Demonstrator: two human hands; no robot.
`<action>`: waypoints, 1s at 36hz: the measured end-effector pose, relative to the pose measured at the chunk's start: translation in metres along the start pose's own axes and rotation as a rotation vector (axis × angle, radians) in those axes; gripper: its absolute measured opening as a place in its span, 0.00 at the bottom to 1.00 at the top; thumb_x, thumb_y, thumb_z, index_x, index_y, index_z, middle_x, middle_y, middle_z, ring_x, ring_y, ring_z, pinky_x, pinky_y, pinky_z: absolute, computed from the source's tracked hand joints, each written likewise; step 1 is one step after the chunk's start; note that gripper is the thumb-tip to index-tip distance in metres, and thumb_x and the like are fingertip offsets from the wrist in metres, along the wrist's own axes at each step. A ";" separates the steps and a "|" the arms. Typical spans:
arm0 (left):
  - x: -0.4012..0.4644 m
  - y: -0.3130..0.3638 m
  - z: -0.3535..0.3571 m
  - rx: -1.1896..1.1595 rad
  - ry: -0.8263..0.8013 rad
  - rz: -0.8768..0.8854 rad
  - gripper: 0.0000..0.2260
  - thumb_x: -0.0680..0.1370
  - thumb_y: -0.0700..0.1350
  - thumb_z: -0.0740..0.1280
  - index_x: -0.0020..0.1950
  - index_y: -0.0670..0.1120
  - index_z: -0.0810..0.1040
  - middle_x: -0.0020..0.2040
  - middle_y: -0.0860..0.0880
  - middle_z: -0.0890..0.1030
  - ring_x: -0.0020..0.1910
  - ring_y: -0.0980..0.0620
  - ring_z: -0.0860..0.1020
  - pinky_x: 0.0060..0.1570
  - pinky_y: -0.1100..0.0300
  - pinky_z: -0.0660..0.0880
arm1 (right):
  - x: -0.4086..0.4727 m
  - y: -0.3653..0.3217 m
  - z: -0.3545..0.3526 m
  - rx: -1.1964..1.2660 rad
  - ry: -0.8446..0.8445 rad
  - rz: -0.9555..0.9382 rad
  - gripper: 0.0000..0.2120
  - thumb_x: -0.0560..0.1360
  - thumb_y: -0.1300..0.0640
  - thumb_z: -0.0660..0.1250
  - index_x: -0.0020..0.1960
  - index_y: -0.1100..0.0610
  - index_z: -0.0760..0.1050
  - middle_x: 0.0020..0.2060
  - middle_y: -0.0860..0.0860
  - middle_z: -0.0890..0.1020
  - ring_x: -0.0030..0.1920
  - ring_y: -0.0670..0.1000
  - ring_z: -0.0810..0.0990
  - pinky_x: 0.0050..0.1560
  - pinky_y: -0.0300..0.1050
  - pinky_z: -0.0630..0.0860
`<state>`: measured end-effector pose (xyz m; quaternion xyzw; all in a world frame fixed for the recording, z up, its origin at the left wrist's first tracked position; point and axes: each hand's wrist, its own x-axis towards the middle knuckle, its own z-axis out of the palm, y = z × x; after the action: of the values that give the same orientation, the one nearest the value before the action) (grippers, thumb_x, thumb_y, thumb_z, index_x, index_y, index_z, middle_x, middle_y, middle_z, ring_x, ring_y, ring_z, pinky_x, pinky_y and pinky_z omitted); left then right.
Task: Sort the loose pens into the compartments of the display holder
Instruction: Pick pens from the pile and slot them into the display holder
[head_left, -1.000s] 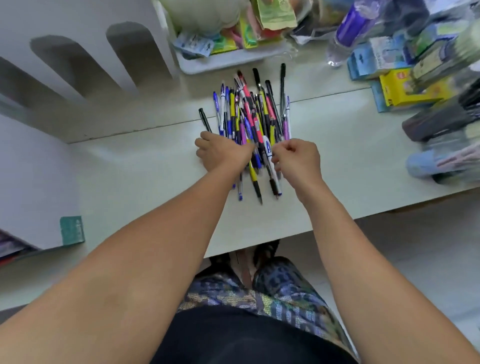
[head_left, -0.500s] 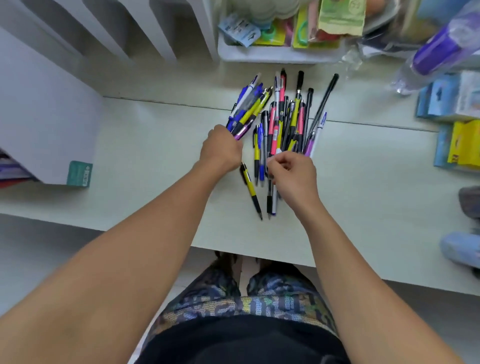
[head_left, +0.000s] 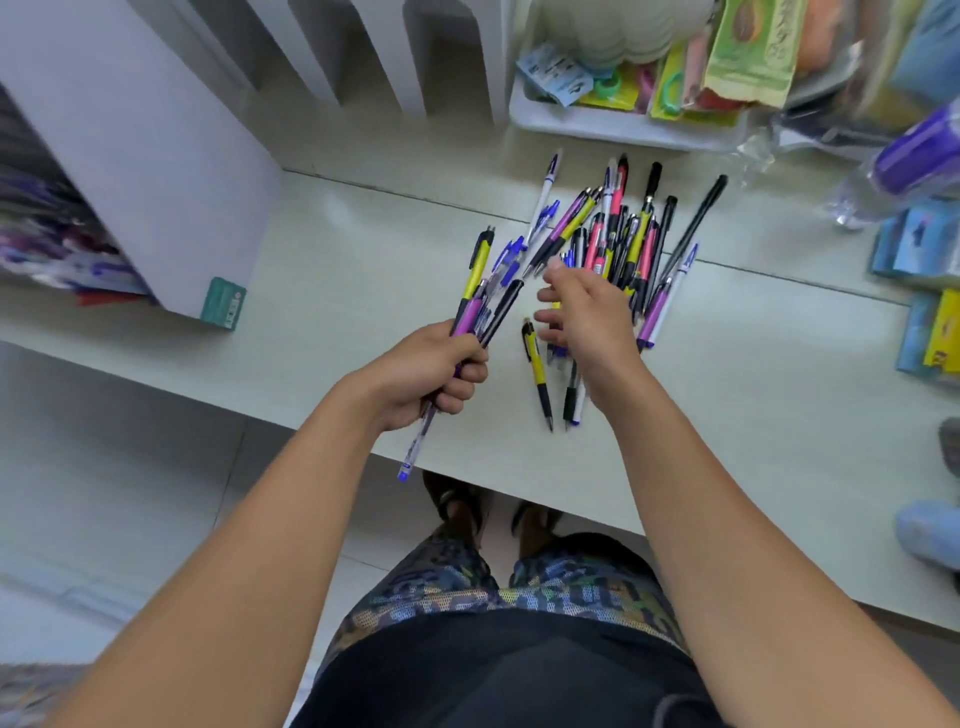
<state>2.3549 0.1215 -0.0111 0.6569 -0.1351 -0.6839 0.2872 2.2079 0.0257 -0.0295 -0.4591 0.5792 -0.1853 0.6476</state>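
We record a pale, smooth worktop (head_left: 363, 291) carrying: a heap of loose multicoloured pens (head_left: 623, 239); a white divided display holder (head_left: 171, 171), left; a white tray of packets (head_left: 597, 122), rear; blue-and-yellow boxes (head_left: 930, 332), right.

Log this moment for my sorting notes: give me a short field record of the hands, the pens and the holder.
left hand: grips a bunch of pens, lifted off the table
right hand: open, fingers spread over the loose pile
loose pile: many pens, mixed colours, lying on the table
stray pen: yellow-and-black pen lies alone beside the right hand
display holder: white, at the left; pens already inside, blurred
sorting stage: most pens not yet in the holder
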 end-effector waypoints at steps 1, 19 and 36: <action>-0.005 -0.001 -0.001 -0.034 -0.031 -0.011 0.10 0.81 0.36 0.57 0.44 0.48 0.62 0.32 0.50 0.65 0.27 0.55 0.56 0.23 0.65 0.54 | 0.001 -0.004 0.004 0.071 -0.040 0.031 0.14 0.83 0.42 0.62 0.60 0.51 0.76 0.58 0.50 0.79 0.52 0.51 0.82 0.51 0.49 0.83; -0.069 -0.033 -0.036 -0.178 -0.113 0.099 0.04 0.83 0.42 0.64 0.56 0.42 0.74 0.34 0.49 0.72 0.26 0.55 0.68 0.22 0.67 0.64 | -0.024 -0.025 0.079 -0.145 -0.369 -0.236 0.12 0.84 0.54 0.64 0.51 0.59 0.84 0.47 0.54 0.88 0.47 0.58 0.86 0.48 0.49 0.80; -0.109 -0.054 -0.078 -1.185 0.299 0.472 0.08 0.84 0.47 0.63 0.47 0.47 0.72 0.32 0.51 0.72 0.27 0.56 0.71 0.28 0.64 0.73 | -0.131 -0.002 0.154 0.345 -0.200 -0.282 0.28 0.78 0.38 0.55 0.66 0.54 0.77 0.63 0.51 0.82 0.63 0.50 0.80 0.64 0.52 0.78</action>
<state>2.4165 0.2415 0.0403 0.4279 0.1656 -0.4625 0.7586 2.3162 0.1839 0.0338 -0.4339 0.4022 -0.3236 0.7383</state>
